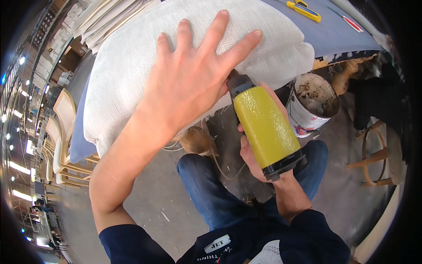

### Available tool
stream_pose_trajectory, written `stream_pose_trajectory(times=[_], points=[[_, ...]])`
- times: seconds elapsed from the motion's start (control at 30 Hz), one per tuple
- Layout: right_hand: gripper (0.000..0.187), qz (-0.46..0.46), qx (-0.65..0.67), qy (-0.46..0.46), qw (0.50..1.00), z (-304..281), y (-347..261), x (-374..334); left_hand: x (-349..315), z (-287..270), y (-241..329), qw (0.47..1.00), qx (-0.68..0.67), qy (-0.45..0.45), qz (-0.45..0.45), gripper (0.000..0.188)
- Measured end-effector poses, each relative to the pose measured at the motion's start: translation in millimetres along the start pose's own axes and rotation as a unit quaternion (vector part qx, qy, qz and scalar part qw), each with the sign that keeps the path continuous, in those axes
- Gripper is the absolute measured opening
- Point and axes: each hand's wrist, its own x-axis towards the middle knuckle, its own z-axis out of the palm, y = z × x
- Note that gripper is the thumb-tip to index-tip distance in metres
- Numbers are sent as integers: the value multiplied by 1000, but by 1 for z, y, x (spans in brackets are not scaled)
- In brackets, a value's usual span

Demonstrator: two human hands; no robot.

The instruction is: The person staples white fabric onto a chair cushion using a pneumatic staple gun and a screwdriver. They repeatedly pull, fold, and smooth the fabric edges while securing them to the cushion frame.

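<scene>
A cushion-like piece covered in off-white woven fabric (125, 81) lies before me on a blue-grey covered surface (329, 33). My left hand (189, 72) rests flat on the fabric, fingers spread wide. Just under its thumb side, the black nose of a yellow-green staple gun (266, 125) meets the near edge of the fabric. Wrapped around the tool from below is my right hand (252, 158), its fingers partly hidden by the tool's body. The exact contact point of the nose is covered by my left hand.
A dirty white bucket (302, 115) stands at the right beside a wooden leg (345, 77). A thin hose (220, 169) loops between my knees. A yellow cutter (306, 11) and a red-and-white hand tool (351, 23) lie at far right. Wooden chairs (64, 114) line the left.
</scene>
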Motion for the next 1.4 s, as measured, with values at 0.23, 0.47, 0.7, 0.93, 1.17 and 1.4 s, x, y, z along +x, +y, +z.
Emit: stream_pose_trajectory(times=[0.23,0.47,0.7,0.93,1.17,1.4], points=[[83,-13,1,-10,1000,8,-5,-1,0,-4,4,1000,-8,-7,-1,110],[78,-23,32,12,999,-5,-8,6,-3,-23,-19,992,-121,-47,0,120],[59,34,66,50,996,-22,-6,12,-11,-37,-25,991,-78,-105,-6,111],[49,94,141,44,985,-46,-13,18,37,-23,-93,920,-355,-165,19,75],[48,73,146,45,986,-41,-10,18,40,3,-62,945,-232,-209,-98,68],[53,90,24,-4,996,-44,-13,9,9,-8,-22,994,-67,-85,8,65]])
